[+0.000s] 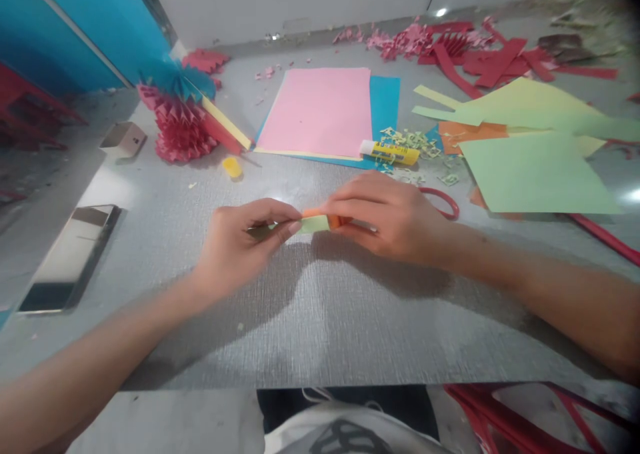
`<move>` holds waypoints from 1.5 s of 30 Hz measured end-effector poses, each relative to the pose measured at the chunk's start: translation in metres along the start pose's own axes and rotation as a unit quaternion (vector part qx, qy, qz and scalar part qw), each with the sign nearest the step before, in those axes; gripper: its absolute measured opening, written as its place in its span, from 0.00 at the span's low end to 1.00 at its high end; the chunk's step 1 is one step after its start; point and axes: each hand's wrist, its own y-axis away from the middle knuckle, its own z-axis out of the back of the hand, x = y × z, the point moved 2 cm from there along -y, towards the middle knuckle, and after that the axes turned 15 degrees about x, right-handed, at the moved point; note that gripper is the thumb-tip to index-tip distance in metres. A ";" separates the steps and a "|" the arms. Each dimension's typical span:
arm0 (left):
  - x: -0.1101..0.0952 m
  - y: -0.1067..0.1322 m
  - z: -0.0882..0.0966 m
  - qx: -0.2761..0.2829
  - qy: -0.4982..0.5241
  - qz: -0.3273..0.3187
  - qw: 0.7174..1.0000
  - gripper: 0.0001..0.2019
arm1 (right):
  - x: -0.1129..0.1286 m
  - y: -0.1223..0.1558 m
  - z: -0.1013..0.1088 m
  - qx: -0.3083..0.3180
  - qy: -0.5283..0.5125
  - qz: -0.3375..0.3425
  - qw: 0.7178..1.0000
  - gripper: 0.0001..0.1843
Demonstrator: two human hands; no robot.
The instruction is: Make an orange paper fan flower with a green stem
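Observation:
Between my two hands, just above the table, is a narrow folded paper strip (314, 225), light green on the near face with orange along its top and right end. My left hand (245, 237) pinches its left part between thumb and fingers. At the right end, my right hand (385, 217) closes its fingers on the orange part. Some of the strip is hidden behind the fingers. Beyond my right hand lies a yellow glue stick (395, 153) without its cap; a yellow cap (232, 168) sits farther left.
Stacked pink paper (315, 111) lies behind my hands. Green sheets (537, 171), red strips (495, 64) and paper scraps cover the right side. Red scissors (445, 201) are partly hidden. Leftward are a pleated red and blue paper piece (183, 117), a small box (123, 140) and a phone (70, 257).

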 end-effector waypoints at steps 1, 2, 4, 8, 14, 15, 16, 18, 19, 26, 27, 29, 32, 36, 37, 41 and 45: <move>0.000 0.000 0.000 0.000 -0.001 0.001 1.000 0.10 | 0.000 0.000 0.000 0.001 0.001 -0.002 1.000 0.12; -0.001 0.000 0.000 0.000 -0.003 0.002 1.000 0.10 | 0.000 0.000 0.000 0.000 0.003 -0.003 1.000 0.12; -0.001 -0.001 0.000 -0.002 -0.010 0.002 1.000 0.09 | 0.000 0.000 0.000 0.000 0.002 -0.004 1.000 0.12; -0.002 0.000 -0.001 -0.010 -0.020 0.002 1.000 0.08 | 0.001 0.000 0.000 0.002 -0.004 -0.009 1.000 0.12; -0.003 0.000 -0.002 -0.023 -0.009 0.009 1.000 0.08 | 0.003 0.000 -0.001 -0.006 -0.004 -0.014 1.000 0.12; -0.004 0.000 -0.002 -0.021 0.000 0.010 1.000 0.08 | 0.003 0.000 -0.001 -0.008 -0.006 -0.014 1.000 0.12; -0.004 0.000 -0.002 -0.017 0.013 0.012 1.000 0.08 | 0.003 0.000 -0.001 -0.011 -0.007 -0.014 1.000 0.12; -0.003 -0.002 -0.002 -0.006 0.047 0.015 0.999 0.08 | 0.003 0.000 0.000 -0.017 -0.012 -0.011 1.000 0.12; -0.003 -0.002 -0.002 0.000 0.064 0.015 0.998 0.08 | 0.004 -0.001 0.000 -0.022 -0.017 -0.007 1.000 0.12; -0.006 -0.005 0.000 0.028 0.128 0.029 0.991 0.08 | 0.014 -0.004 0.005 -0.087 -0.107 -0.074 0.988 0.12; -0.007 -0.005 0.000 0.028 0.139 0.030 0.989 0.08 | 0.015 -0.004 0.006 -0.093 -0.125 -0.093 0.983 0.13; -0.007 -0.004 0.000 0.032 0.163 0.030 0.986 0.09 | 0.018 -0.004 0.005 -0.103 -0.165 -0.118 0.974 0.14; -0.007 -0.003 -0.001 0.044 0.196 0.034 0.979 0.10 | 0.021 -0.006 0.003 -0.121 -0.217 -0.130 0.960 0.14; -0.007 -0.003 -0.005 0.059 0.241 0.043 0.968 0.11 | 0.026 -0.008 -0.001 -0.152 -0.267 -0.123 0.944 0.09; -0.007 -0.003 -0.006 0.063 0.252 0.047 0.965 0.10 | 0.027 -0.009 -0.002 -0.156 -0.275 -0.124 0.940 0.08; -0.009 -0.003 -0.009 0.077 0.291 0.057 0.952 0.10 | 0.029 -0.010 -0.005 -0.169 -0.300 -0.134 0.929 0.05; -0.010 -0.003 -0.010 0.075 0.316 0.057 0.944 0.11 | 0.028 -0.011 -0.006 -0.170 -0.317 -0.133 0.924 0.06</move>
